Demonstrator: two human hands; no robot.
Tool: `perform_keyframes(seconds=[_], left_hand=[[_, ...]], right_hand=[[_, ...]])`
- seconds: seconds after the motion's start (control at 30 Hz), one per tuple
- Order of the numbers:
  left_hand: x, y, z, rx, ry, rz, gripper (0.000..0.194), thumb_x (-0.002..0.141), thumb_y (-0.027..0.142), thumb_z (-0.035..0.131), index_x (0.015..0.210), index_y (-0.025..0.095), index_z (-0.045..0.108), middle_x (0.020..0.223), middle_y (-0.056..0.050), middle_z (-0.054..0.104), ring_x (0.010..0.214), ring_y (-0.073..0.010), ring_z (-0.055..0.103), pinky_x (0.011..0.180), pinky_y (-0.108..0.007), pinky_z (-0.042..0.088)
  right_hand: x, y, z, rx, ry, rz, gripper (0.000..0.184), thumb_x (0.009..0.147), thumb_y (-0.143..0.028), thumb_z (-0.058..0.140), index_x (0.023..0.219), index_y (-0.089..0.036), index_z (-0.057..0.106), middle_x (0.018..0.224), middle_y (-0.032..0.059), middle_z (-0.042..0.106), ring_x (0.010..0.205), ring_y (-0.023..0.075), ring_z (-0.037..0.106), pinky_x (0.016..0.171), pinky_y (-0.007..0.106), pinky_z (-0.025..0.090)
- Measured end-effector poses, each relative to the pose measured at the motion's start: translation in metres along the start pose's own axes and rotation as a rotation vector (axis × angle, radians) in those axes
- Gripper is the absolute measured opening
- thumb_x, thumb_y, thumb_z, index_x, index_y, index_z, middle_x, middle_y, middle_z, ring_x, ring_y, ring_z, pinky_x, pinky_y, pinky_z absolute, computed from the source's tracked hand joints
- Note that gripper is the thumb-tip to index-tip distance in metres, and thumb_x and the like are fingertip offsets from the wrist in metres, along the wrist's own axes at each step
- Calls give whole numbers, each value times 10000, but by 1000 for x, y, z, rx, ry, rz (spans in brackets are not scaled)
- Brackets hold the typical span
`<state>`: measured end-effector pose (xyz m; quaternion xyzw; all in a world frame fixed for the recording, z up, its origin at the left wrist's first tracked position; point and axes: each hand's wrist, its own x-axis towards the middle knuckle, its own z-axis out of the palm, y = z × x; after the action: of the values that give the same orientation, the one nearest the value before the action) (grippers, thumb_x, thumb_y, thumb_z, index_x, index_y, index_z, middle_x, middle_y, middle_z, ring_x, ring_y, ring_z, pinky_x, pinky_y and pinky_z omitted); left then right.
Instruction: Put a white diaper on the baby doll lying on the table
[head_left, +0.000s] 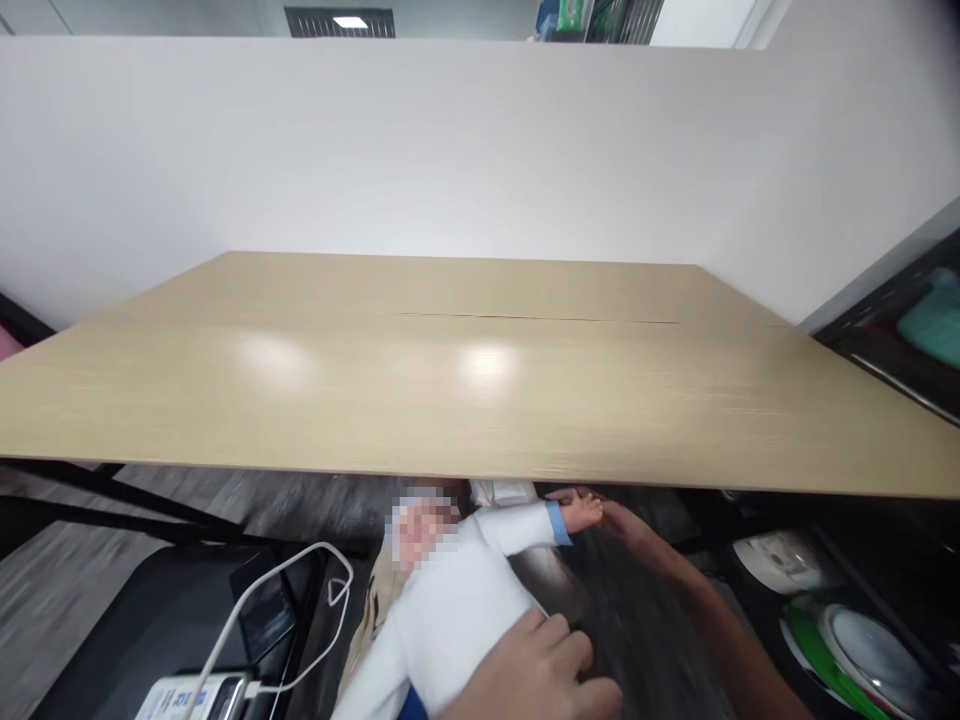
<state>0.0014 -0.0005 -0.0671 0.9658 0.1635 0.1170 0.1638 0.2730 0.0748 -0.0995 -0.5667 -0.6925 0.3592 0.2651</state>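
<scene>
A baby doll (472, 580) in a white long-sleeved top with blue cuffs lies tilted below the table's front edge, its head to the upper left. My left hand (532, 670) is closed on the side of the doll's top, fingers curled, with the thumb out of sight. Just under the table edge, my right hand (611, 512) is at the doll's outstretched hand (582, 513), its fingers reaching behind it and partly covered. Some blue cloth (412, 705) shows at the doll's lower body. The doll's legs are outside the picture.
The wooden table (480, 400) spans the view before a white partition (450, 150). At lower left, a black seat (142, 620) carries a phone (262, 605) and a white device (191, 697) with a white cable (225, 630). Dark shelving with round items (862, 650) stands at right.
</scene>
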Motion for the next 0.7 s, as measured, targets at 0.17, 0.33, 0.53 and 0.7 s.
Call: perform_keyframes(seconds=[0.17, 0.33, 0.53, 0.7], left_hand=[[-10, 5, -10, -28, -25, -31, 322, 1009, 510, 778, 1122, 232, 661, 1072, -23, 689, 931, -216, 625, 759, -364, 376], [-10, 12, -24, -71, -125, -74, 407, 941, 539, 831, 1120, 221, 652, 1112, -43, 690, 973, -234, 647, 778, -365, 392], [-10, 13, -26, -64, -167, -87, 482, 886, 570, 863, 1151, 226, 656, 1153, -54, 709, 1029, -264, 668, 821, -384, 430], [-9, 16, -30, -61, -169, -110, 512, 851, 552, 907, 1153, 227, 652, 1163, -49, 707, 1043, -264, 663, 858, -384, 440]], right_hand=[[-7, 5, -18, 263, -214, 156, 657, 1081, -633, 395, 1484, -220, 709, 1488, 163, 740, 1432, 347, 685, 1243, 559, 521], [-7, -18, -17, 46, -216, 150, 729, 1005, -607, 617, 1630, -235, 580, 1615, 152, 650, 1532, 371, 573, 1355, 592, 346], [11, -95, 7, -401, -462, -175, 635, 805, -332, 740, 1434, -245, 728, 1375, 116, 797, 1298, 390, 717, 1240, 557, 436], [24, -119, 23, -520, -518, -144, 670, 840, -357, 743, 1492, -229, 653, 1343, 128, 811, 1138, 379, 790, 945, 431, 573]])
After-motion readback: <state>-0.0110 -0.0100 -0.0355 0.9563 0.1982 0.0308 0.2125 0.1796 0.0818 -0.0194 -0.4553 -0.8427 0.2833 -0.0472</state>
